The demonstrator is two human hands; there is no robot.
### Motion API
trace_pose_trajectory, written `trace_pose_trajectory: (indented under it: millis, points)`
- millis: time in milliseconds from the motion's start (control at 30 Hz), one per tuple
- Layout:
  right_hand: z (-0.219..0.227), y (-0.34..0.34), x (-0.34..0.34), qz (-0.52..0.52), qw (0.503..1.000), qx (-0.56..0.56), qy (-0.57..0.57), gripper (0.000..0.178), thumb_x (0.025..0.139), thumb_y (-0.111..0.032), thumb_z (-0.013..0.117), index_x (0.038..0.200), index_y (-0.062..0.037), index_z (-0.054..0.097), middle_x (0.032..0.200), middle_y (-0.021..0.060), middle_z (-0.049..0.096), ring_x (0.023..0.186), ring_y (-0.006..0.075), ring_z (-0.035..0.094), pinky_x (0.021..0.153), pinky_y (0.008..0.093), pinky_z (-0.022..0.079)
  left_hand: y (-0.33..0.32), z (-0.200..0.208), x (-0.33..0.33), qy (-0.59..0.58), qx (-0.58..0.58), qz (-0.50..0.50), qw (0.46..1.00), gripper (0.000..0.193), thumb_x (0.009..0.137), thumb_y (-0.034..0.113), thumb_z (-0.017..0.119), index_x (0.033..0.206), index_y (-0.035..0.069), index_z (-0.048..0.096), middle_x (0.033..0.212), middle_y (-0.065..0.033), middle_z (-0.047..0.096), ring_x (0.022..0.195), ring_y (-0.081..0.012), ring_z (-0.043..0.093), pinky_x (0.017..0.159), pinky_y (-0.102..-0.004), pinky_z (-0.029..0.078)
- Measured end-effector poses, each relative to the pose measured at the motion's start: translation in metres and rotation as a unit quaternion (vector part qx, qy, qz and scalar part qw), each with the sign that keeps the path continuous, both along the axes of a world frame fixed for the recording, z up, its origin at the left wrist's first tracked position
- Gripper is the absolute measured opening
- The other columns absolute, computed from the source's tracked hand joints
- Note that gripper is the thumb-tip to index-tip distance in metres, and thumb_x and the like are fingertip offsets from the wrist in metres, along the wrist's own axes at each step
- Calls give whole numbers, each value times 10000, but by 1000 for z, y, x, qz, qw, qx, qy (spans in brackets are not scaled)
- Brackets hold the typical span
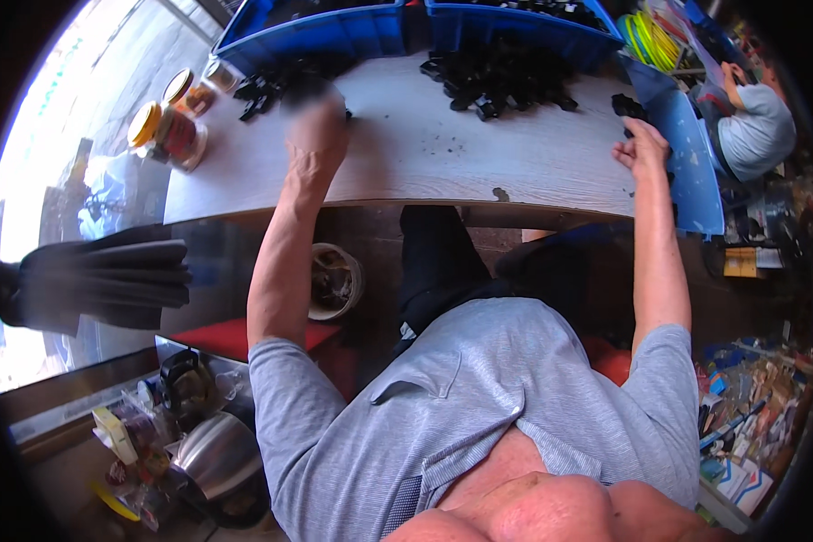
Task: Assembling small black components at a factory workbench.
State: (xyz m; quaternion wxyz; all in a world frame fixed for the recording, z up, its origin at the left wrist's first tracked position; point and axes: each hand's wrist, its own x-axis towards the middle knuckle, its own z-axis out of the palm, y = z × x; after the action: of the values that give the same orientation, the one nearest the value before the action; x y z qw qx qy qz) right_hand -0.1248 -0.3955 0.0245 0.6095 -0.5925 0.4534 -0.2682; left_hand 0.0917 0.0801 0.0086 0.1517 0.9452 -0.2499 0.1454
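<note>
My left hand (316, 128) is over the left part of the table, at the near edge of a pile of small black plastic parts (260, 94). Its fingers are smeared, so what they hold cannot be made out. At the table's right end my right hand (646, 149) has its fingers curled together around a black plastic part (627, 107), beside the wall of a light blue bin (686, 135). A second, larger heap of black parts (497, 83) lies on the table between my hands.
Two blue crates (334, 34) (524, 25) holding black parts stand along the far edge. Jars with yellow lids (144, 125) stand at the left. Another person (759, 131) sits at the right. Below the table is a bucket (357, 280); a metal kettle (219, 454) stands lower left.
</note>
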Motion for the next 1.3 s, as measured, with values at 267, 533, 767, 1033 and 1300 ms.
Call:
trace_pose_trajectory:
  millis: [267, 533, 767, 1033, 1300]
  points:
    - [12, 33, 0, 25, 999, -43, 15, 388, 842, -201, 813, 1200, -105, 695, 613, 7, 520, 539, 159, 599, 570, 328, 604, 20, 0, -9, -35, -68, -111, 991, 516, 834, -40, 561, 1271, 201, 695, 1429, -129, 576, 1142, -375, 652, 948, -432, 550]
    - [4, 66, 40, 167, 981, -68, 65, 432, 857, -275, 801, 1229, -109, 659, 619, 3, 514, 498, 120, 576, 467, 287, 544, 7, 8, -24, -34, 52, -184, 981, 354, 878, 65, 670, 1228, 111, 696, 1329, -97, 644, 1153, -335, 622, 961, -405, 538]
    - [4, 78, 56, 202, 964, -130, 112, 321, 868, -288, 784, 1115, -103, 695, 632, -9, 548, 474, 83, 539, 413, 255, 482, 6, 4, -28, -36, -59, -172, 983, 325, 855, 48, 656, 1177, 50, 692, 1254, -132, 665, 1107, -361, 639, 920, -437, 542]
    - [-1, 73, 42, 228, 963, -97, 104, 218, 861, -216, 788, 1032, -119, 694, 613, -43, 526, 486, 46, 524, 447, 227, 501, 8, 4, -16, 1, -52, -159, 986, 242, 901, 68, 643, 1130, 55, 722, 1091, -163, 720, 935, -381, 704, 829, -446, 568]
    - [-3, 81, 41, 190, 971, -119, 85, 421, 827, -180, 819, 1187, -50, 643, 693, -4, 594, 482, 58, 526, 434, 231, 497, 10, -5, -17, -11, -93, -149, 984, 274, 883, 147, 707, 1147, 74, 719, 1055, -170, 722, 907, -375, 704, 794, -426, 563]
